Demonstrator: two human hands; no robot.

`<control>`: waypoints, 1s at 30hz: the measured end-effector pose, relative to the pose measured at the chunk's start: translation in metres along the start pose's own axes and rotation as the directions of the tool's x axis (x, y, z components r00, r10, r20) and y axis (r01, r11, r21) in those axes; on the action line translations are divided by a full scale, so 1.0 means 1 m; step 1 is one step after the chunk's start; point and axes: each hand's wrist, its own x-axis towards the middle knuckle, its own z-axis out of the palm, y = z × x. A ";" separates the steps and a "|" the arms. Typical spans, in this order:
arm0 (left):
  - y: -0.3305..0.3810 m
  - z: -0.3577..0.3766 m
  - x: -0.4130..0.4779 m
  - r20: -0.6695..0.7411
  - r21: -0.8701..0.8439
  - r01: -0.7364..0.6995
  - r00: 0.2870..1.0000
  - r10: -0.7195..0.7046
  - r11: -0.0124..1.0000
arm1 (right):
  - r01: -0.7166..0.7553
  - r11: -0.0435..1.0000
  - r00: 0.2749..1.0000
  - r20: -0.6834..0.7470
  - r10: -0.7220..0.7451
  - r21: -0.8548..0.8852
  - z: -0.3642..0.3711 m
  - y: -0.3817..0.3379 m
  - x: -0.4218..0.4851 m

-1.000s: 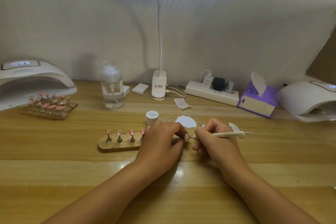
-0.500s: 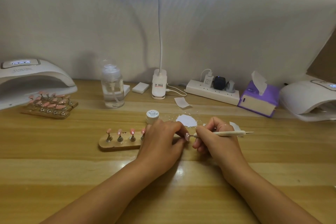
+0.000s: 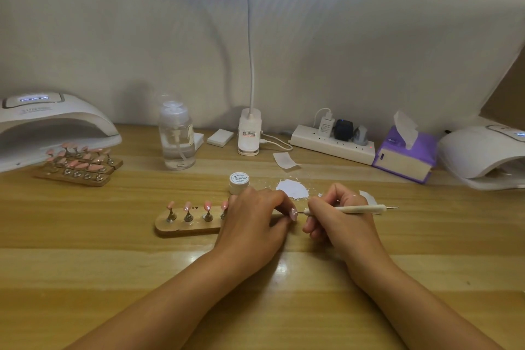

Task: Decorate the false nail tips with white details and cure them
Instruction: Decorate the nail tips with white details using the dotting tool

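Pinched one pink nail tip in the curled fingers of the left hand, just past its knuckles. Gripped a slim pale dotting pen pencil-fashion in the right hand, fine metal point right at the pinched tip; could not tell contact from a hair's gap.

Judged the job mid-decoration: still detailing this tip, and had not yet cured it, by the look. Left of the grip, saw four glossy pink tips upright on small metal pegs in a rounded wooden strip, its near end hidden under the left hand; could not make out white marks on them. Far left, found more pink tips on stacked wooden racks before a domed white curing lamp; spotted a second lamp far right.

Just beyond the grip, noted a small round white jar, lid on, and a flat white smear on the wood-grain table. Guessed hard, smooth plastic tips, slippery to pinch.
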 end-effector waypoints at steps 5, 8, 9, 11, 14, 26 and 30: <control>0.000 0.000 0.000 0.005 -0.011 0.002 1.000 -0.002 1.000 | -0.001 1.000 1.000 0.026 0.001 -0.016 0.000 0.000 0.000; 0.000 0.000 0.000 0.006 -0.008 0.004 1.000 -0.004 1.000 | -0.004 0.997 1.000 -0.010 0.005 0.073 -0.001 0.001 0.001; 0.000 0.000 0.000 0.008 -0.007 0.004 1.000 -0.004 1.000 | -0.001 0.992 0.999 -0.035 0.006 0.126 -0.001 0.002 0.001; 0.000 0.000 0.000 0.007 -0.016 0.005 1.000 -0.005 1.000 | 0.040 0.984 0.995 -0.096 -0.024 0.172 -0.003 0.004 0.003; 0.000 0.000 0.000 0.012 -0.023 0.014 1.000 -0.014 1.000 | 0.173 0.982 0.971 -0.179 -0.157 0.075 -0.005 0.005 0.007; 0.005 -0.003 -0.001 0.016 -0.032 0.012 1.000 -0.011 0.999 | 0.036 0.988 0.988 -0.146 -0.059 -0.151 -0.010 0.019 0.024; 0.007 -0.004 -0.001 0.011 -0.057 0.000 1.000 0.001 0.998 | 0.060 0.980 0.994 -0.084 -0.077 -0.190 -0.009 0.019 0.023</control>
